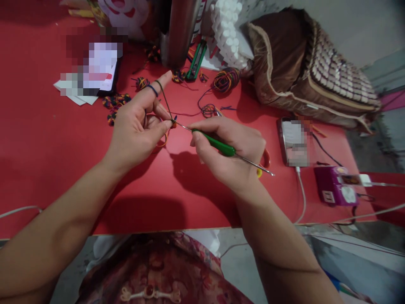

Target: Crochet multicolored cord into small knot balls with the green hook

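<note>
My left hand (137, 120) pinches a tiny piece of crochet work (174, 123) between thumb and fingers. Its index finger points up, with dark multicoloured yarn (166, 99) looped round it and stretched down to the work. In my right hand (228, 147) is a crochet hook (218, 144) with a green handle, gripped like a pen. The hook's thin metal tip reaches the work at my left fingertips, and its other end sticks out past my palm. Behind my hands lies a ball of the yarn (226, 80), its loose strand coiled on the red table (142, 211).
Small crocheted pieces (116, 101) lie beyond my left hand, near a phone (103, 67). A metal flask (180, 33) and a green cutter (196, 60) stand or lie at the back. On the right are a brown cushion (284, 55), a charging phone (293, 141) and a purple power socket (335, 185) with cables.
</note>
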### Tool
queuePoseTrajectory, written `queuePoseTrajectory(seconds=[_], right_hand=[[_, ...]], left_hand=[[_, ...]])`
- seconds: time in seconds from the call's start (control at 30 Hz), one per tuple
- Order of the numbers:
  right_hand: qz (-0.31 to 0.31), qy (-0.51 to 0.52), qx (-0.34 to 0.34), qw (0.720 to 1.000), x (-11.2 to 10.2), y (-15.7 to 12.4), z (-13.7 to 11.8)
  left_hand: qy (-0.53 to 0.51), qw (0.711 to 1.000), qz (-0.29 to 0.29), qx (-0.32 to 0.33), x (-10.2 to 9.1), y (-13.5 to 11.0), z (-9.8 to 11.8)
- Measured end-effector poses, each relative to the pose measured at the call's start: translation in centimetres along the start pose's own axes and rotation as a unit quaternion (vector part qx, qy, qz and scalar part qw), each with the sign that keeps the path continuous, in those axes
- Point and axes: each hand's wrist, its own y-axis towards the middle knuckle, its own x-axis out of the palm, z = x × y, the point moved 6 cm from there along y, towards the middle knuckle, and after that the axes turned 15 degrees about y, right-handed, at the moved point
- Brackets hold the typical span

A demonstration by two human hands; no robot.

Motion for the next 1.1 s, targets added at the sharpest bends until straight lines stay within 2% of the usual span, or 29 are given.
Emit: queuePoseTrajectory(seconds=[0.23,0.3,0.37,0.43,0.57,0.67,0.8,0.83,0.97,1.1], right_hand=[[-0.047,-0.063,-0.110,0.991,0.9,-0.4,-0.9],[-0.056,-0.088,-0.160,0.982,1.2,-0.7,-1.2],[-0.057,-0.102,-0.175,0.978,1.4,-0.9,-1.4],[-0.041,-0.089,-0.132,0.986,1.1,-0.7,-1.4],[0.040,0.023,0.037,0.998,0.0,-0.1,0.2],[0.074,0.136,0.139,0.978,-0.2,0.1,2.3],[0.065,0.225,0.178,0.956,0.3,0.3,4.0],[0.064,0.228,0.173,0.956,0.3,0.3,4.0],[0.048,0.160,0.110,0.980,0.0,0.1,2.4],[-0.034,0.024,-0.005,0.999,0.4,-0.2,0.0]], left_hand=[[-0.008,1.000,0.013,-0.022,0.1,-0.1,0.9],[-0.014,1.000,0.021,-0.012,0.2,-0.3,1.0],[-0.003,1.000,0.019,0.013,0.2,-0.5,1.4],[0.037,0.998,0.010,0.047,0.1,-0.7,2.1],[0.109,0.991,-0.019,0.070,0.2,-1.0,2.8],[0.107,0.992,-0.018,0.071,0.3,-1.1,2.9],[0.040,0.998,0.004,0.046,0.2,-0.7,2.1],[0.014,0.999,0.026,0.044,-0.1,-0.6,1.9],[-0.037,0.999,0.021,-0.019,-0.3,-0.1,0.5],[-0.083,0.993,-0.014,-0.080,0.1,0.1,-0.9]])
